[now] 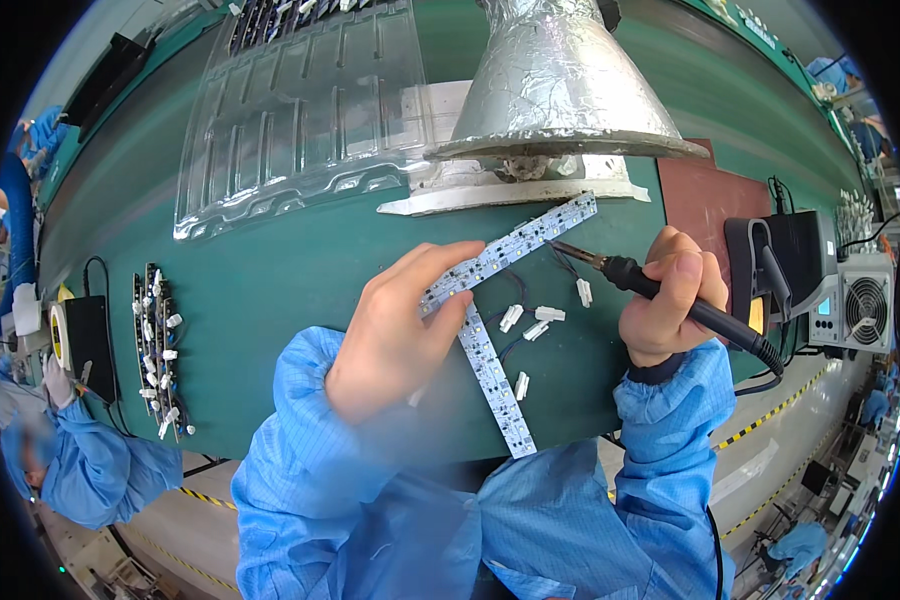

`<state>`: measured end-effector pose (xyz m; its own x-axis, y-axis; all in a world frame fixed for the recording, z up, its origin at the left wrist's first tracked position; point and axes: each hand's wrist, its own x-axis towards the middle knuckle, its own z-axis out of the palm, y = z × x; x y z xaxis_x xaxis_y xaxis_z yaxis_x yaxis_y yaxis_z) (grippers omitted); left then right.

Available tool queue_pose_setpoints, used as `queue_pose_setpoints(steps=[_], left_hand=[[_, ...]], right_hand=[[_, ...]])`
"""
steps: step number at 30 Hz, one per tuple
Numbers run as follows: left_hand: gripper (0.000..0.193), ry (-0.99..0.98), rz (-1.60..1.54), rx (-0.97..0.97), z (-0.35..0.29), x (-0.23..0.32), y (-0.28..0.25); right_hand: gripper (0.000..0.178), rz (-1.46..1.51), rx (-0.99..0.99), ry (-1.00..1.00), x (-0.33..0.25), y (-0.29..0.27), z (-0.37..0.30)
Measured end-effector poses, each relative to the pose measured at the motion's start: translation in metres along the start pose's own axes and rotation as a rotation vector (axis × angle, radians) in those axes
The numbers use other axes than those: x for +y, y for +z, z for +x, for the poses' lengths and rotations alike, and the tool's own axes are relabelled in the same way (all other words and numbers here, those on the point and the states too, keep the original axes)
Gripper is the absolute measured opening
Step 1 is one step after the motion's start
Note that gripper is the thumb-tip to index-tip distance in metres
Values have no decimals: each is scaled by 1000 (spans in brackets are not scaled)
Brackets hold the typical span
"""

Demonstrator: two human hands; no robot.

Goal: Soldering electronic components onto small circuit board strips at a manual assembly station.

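My left hand (400,315) pinches the near-left end of a narrow white circuit board strip (518,247), which slants up to the right. In my right hand (676,297) is a soldering iron (625,272), gripped like a pen. Its metal tip points at the strip's lower edge, close to the far end; whether they touch I cannot tell. A second circuit board strip (498,385) lies below, running toward the table's near edge. Thin dark wires with white connectors (537,328) lie between the strips and the iron.
A foil-covered fume hood (570,85) stands ahead, beside a clear plastic tray (300,130). Several finished-looking strips with connectors (157,350) lie stacked at left. A soldering station (780,260) and reddish mat (705,195) are at right. A co-worker in blue (100,455) sits at left.
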<state>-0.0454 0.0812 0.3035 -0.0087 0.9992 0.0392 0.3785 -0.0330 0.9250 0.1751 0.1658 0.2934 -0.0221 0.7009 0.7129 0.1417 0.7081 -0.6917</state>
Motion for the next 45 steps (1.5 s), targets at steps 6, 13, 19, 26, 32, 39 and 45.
queue_pose_setpoints(steps=[6, 13, 19, 26, 32, 39, 45], left_hand=[[36, -2, -3, 8, -1, 0, 1], [36, -35, -13, 1, 0, 3, 1], [36, -26, -13, -6, 1, 1, 0], [36, -25, -17, 3, -1, 1, 0], [37, -42, 0, -28, -1, 3, -21], [34, -99, 83, -32, 0, 7, -28], [32, -19, 176, -14, 0, 9, -26]], right_hand=[[36, -14, 6, 12, 0, 1, -2], [36, 4, 8, -7, 2, 2, 0], [36, -10, 13, -7, 2, 2, 0], [36, -30, 7, 18, 0, 0, -1], [37, 72, 171, 22, 10, -23, 15], [37, -21, 154, 62, 14, -15, 10], [38, -134, 157, 117, 17, -13, 8]])
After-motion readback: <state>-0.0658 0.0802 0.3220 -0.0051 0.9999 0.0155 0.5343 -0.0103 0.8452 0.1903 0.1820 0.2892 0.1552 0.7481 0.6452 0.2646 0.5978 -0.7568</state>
